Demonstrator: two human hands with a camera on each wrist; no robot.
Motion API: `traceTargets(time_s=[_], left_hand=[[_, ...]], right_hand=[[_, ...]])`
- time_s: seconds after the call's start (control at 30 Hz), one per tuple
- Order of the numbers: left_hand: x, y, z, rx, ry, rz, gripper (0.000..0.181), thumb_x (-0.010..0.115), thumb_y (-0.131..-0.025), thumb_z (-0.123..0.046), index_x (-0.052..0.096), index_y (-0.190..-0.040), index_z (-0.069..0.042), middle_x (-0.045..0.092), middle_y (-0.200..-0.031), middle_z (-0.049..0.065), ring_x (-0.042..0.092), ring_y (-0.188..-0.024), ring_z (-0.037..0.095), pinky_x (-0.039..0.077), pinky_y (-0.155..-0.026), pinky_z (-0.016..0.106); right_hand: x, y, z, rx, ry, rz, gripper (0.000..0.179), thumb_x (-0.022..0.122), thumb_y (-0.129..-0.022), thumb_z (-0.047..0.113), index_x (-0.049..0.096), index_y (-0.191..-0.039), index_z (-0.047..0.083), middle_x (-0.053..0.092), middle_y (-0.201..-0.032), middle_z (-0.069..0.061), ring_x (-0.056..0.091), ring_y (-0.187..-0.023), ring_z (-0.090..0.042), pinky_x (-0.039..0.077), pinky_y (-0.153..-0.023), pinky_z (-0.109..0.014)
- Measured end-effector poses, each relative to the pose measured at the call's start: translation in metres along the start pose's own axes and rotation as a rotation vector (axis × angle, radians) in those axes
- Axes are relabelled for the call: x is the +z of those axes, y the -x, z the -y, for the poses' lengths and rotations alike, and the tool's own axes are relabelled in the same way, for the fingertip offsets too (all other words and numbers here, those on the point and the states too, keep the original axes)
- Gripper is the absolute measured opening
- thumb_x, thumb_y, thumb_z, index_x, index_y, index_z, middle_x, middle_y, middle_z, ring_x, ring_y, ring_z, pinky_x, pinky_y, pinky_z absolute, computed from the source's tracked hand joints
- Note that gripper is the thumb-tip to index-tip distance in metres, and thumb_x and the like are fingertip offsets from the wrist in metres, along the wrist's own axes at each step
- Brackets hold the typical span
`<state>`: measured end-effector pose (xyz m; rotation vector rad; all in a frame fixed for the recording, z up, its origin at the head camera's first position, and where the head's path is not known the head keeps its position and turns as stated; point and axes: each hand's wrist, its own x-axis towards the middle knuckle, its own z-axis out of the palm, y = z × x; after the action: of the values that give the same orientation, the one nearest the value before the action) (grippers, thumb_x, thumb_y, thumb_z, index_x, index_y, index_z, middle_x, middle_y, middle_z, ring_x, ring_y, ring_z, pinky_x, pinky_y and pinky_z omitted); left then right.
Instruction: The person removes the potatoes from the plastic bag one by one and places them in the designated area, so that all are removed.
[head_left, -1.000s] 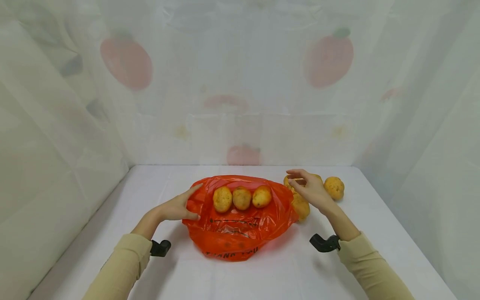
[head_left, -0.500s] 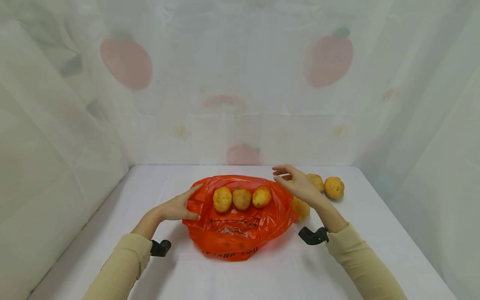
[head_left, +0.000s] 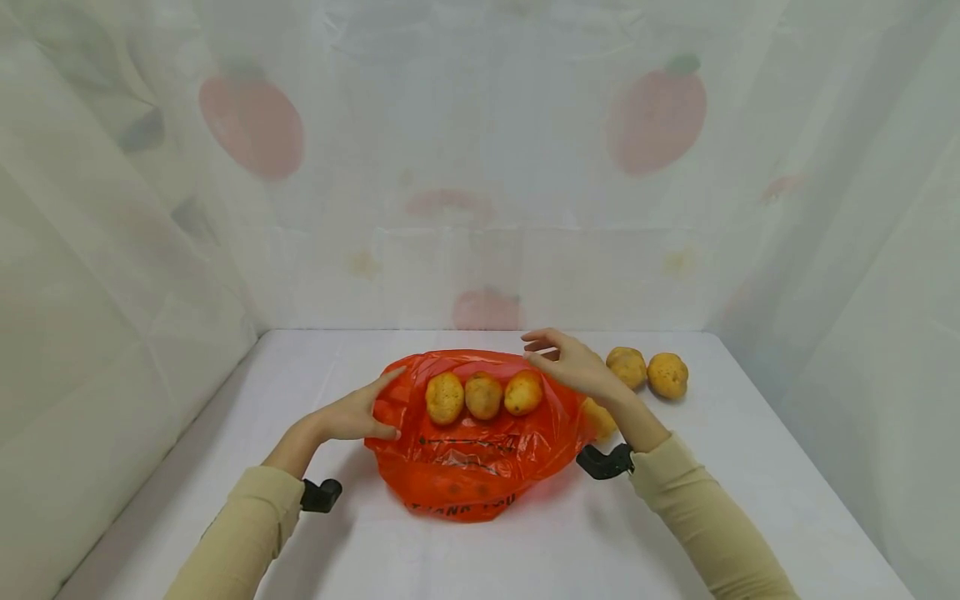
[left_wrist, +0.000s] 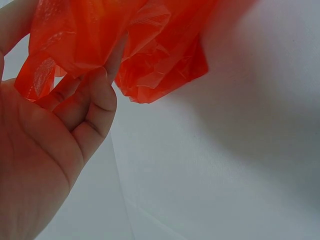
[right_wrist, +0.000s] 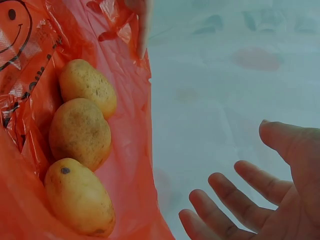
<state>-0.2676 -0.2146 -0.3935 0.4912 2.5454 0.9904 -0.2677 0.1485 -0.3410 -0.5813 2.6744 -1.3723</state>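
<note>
A red plastic bag [head_left: 472,454] with black print lies with its mouth spread, and three potatoes [head_left: 483,395] sit in a row inside it. At its left side my left hand [head_left: 352,414] holds the rim; in the left wrist view the curled fingers [left_wrist: 95,112] have the thin film between them. My right hand [head_left: 573,364] hovers over the bag's far right edge, near the rightmost potato. Seen from the right wrist, that hand [right_wrist: 295,205] has its fingers spread apart and nothing in it.
Two loose potatoes, one farther left [head_left: 626,367] and one farther right [head_left: 667,376], lie at the back right of the white table [head_left: 675,467]. Another potato [head_left: 599,420] shows partly behind the bag's right side. Pale printed curtains [head_left: 480,167] enclose the table.
My right hand has moved left, from above the loose potatoes to the bag's far right edge, uncovering potatoes behind it. The left hand and the bag have stayed in place.
</note>
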Motion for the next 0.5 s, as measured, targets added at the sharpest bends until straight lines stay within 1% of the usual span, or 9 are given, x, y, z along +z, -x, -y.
traceTargets(time_s=[0.1,0.3,0.5], left_hand=[[0.0,0.001,-0.001,0.0,-0.002,-0.001,0.097,0.074,-0.076,-0.021,0.01,-0.148,-0.027,0.028,-0.145,0.013,0.036,-0.125,0.034,0.041,-0.095,0.053],[-0.001,0.001,-0.003,0.008,-0.005,-0.002,0.097,0.074,-0.076,-0.022,0.009,-0.148,-0.028,0.028,-0.145,0.013,0.035,-0.125,0.034,0.038,-0.097,0.055],[0.0,0.002,-0.004,0.015,-0.019,-0.005,0.097,0.074,-0.076,-0.022,0.009,-0.148,-0.028,0.028,-0.145,0.014,0.035,-0.126,0.034,0.036,-0.098,0.056]], right_hand=[[0.002,-0.004,0.001,0.001,0.017,0.016,0.039,0.055,-0.091,0.034,0.052,-0.126,0.017,0.058,-0.123,-0.006,0.057,-0.109,-0.026,0.047,-0.09,-0.041],[0.009,-0.013,-0.001,-0.029,0.026,0.063,0.038,0.055,-0.091,0.034,0.055,-0.122,0.011,0.058,-0.122,-0.01,0.055,-0.11,-0.03,0.046,-0.093,-0.042],[0.015,-0.021,-0.003,-0.011,0.062,0.086,0.04,0.056,-0.091,0.034,0.055,-0.122,0.009,0.058,-0.121,-0.01,0.054,-0.112,-0.031,0.044,-0.094,-0.043]])
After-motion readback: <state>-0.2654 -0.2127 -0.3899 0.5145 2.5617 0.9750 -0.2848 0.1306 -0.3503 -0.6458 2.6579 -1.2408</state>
